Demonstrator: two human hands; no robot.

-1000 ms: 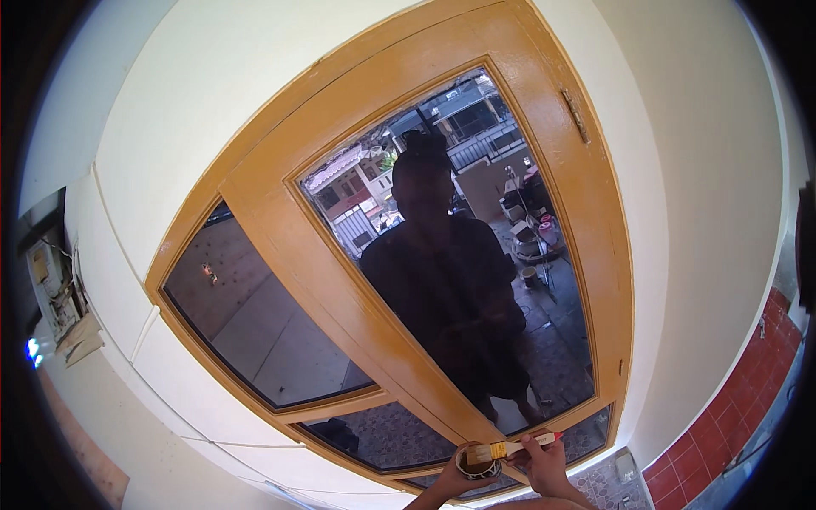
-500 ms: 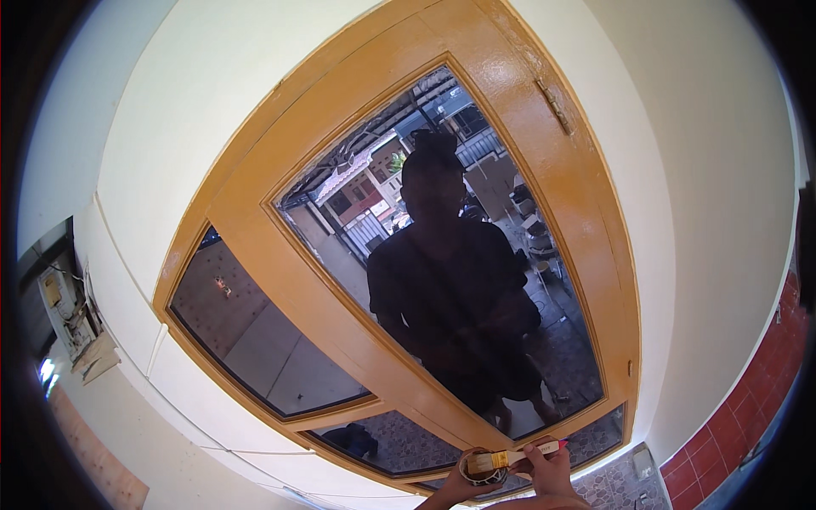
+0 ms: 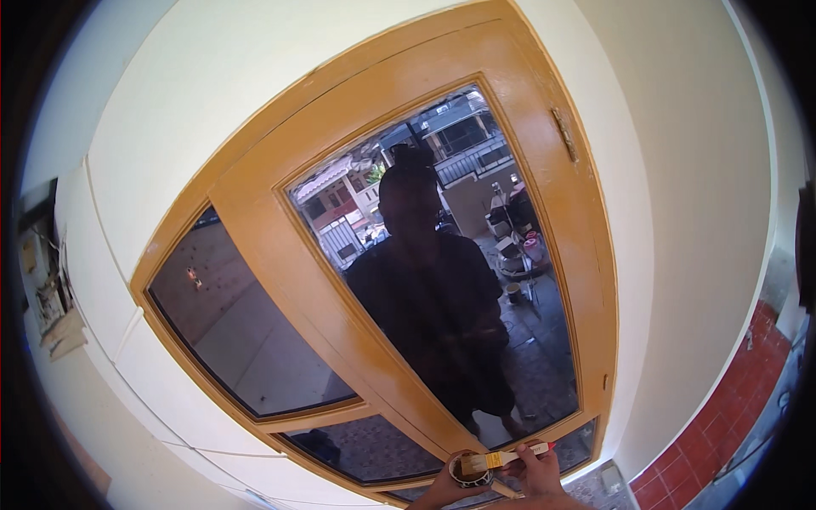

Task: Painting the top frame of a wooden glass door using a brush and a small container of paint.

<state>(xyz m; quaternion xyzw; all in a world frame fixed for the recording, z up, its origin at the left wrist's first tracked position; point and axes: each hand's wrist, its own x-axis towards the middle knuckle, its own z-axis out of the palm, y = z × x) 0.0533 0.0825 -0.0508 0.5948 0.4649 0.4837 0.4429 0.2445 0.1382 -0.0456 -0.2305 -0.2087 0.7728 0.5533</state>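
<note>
My left hand [image 3: 441,490] is wrapped round a small paint can [image 3: 469,482], low in front of the door. In my right hand [image 3: 540,473] is a flat paintbrush [image 3: 495,460] with pale bristles and a light handle with a red end. Its fingers pinch the handle, and the bristles lie over the can's mouth. Whether they touch the paint inside I cannot tell. Behind both hands stands an orange-brown wooden frame [image 3: 272,255] with a large dark glass pane [image 3: 408,323], which reflects a person in dark clothes and a yard.
Smaller panes [image 3: 246,340] fill the frame's left and lower parts. A metal hinge [image 3: 563,134] sits on its right edge. Cream walls [image 3: 688,212] flank it. Red tiles [image 3: 722,416] run along the lower right. Patterned floor [image 3: 586,489] shows beside the frame's foot.
The view has shifted, so the frame and both hands sit slightly further left in the picture. The brush stays over the can, held as before.
</note>
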